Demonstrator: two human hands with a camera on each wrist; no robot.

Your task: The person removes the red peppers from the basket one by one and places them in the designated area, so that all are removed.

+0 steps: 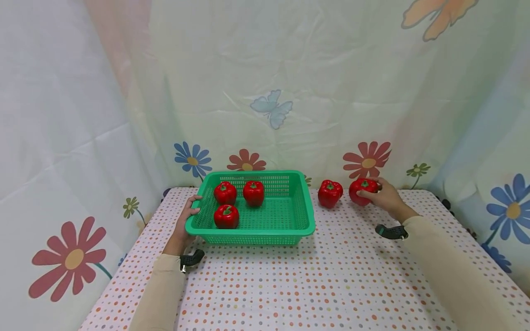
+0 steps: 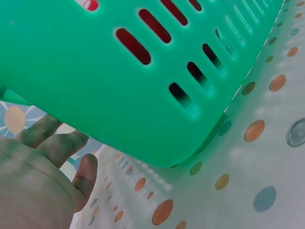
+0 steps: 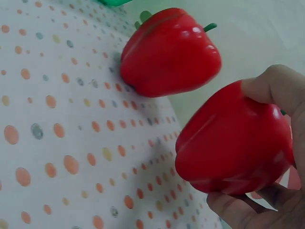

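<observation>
My right hand (image 1: 387, 198) grips a red bell pepper (image 1: 362, 191) at the right of the table. In the right wrist view, the thumb lies on one side of this pepper (image 3: 233, 143) and the fingers on the other. Just left of it, another red bell pepper (image 1: 330, 193) stands on the cloth. My left hand (image 1: 185, 224) is at the left side of a green plastic basket (image 1: 250, 232), fingertips at its rim. Seen from the left wrist, its fingers (image 2: 62, 145) are loosely extended beside the basket wall (image 2: 95, 90).
Three red bell peppers, one of them nearest the front (image 1: 226, 216), stand in the left half of the basket. A dotted cloth (image 1: 281, 285) covers the table. Behind it hangs a curtain (image 1: 331, 92) printed with flowers and butterflies.
</observation>
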